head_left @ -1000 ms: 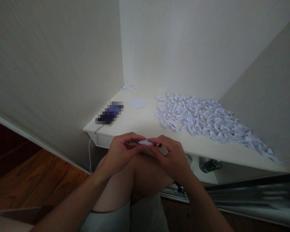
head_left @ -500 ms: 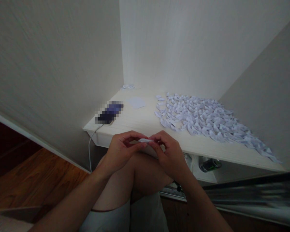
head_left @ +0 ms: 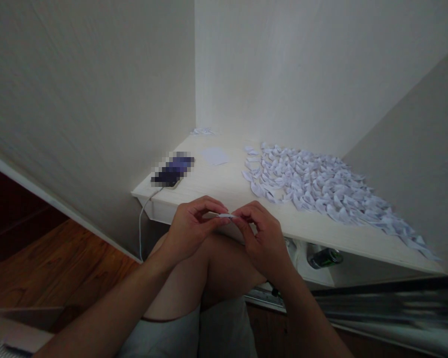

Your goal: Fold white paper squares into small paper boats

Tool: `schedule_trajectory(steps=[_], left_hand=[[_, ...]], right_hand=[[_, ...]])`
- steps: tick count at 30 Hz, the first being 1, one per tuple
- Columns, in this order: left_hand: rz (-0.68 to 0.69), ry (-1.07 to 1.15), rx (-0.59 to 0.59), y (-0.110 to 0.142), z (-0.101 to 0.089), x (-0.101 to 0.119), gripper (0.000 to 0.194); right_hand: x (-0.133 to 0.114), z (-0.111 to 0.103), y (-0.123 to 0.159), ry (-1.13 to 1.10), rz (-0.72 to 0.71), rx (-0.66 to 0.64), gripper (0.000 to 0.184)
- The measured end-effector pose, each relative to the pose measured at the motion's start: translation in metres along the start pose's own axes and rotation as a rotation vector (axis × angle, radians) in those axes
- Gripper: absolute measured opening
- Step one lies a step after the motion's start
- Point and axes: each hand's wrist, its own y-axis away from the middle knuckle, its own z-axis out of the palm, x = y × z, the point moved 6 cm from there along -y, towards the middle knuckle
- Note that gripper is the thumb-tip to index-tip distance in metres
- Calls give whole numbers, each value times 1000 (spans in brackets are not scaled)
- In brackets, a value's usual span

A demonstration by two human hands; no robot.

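Note:
A small folded piece of white paper (head_left: pixel 225 215) is pinched between my two hands, just in front of the shelf edge and above my crossed legs. My left hand (head_left: pixel 193 223) grips its left end with thumb and fingers. On its right end, my right hand (head_left: pixel 259 226) closes with thumb and forefinger. The fingers cover most of the paper, so its full shape is hidden. Beyond my right hand, a broad heap of small folded white papers (head_left: pixel 317 181) spreads over the shelf.
On the white shelf (head_left: pixel 209 185) lie a blurred-out phone (head_left: pixel 172 170) with a white cable (head_left: pixel 140 223), a flat stack of white paper sheets (head_left: pixel 214 156), and more small papers (head_left: pixel 203 131) in the back corner. A dark can (head_left: pixel 324 258) lies below the shelf. Walls enclose the shelf.
The view has shifted slightly. Both hands keep their pinch on the paper, which now looks thinner and flatter between the fingertips.

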Motion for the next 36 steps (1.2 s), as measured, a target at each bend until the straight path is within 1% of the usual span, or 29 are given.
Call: schedule_trajectory(steps=[4, 7, 10, 18, 20, 24, 28, 31, 33, 36], left_hand=[[-9, 59, -40, 0, 2, 0, 17], [30, 63, -62, 1, 3, 4, 15], [94, 39, -30, 2, 2, 8, 10], [219, -75, 52, 4, 0, 18, 12], [239, -91, 45, 5, 0, 19, 11], [242, -129, -13, 4, 3, 18, 9], [179, -178, -14, 3, 5, 16, 4], [69, -191, -15, 1, 5, 10, 2], [-52, -126, -15, 0, 6, 0, 6], [-232, 56, 3, -1, 6, -16, 17]], right_hand=[[-3, -3, 0, 17, -45, 27, 13], [-5, -5, 0, 7, -60, 30, 14], [-7, -6, -1, -10, -68, 34, 15], [-5, -3, 0, -45, -115, 75, 16], [-5, -3, 0, -44, -126, 78, 15], [-7, -5, -1, -42, -137, 85, 15], [-9, -6, -1, -6, -124, 66, 13], [-6, -2, -3, 45, -65, 30, 14], [3, 1, -6, 37, 46, 5, 13], [20, 8, -12, -94, 263, -58, 13]])
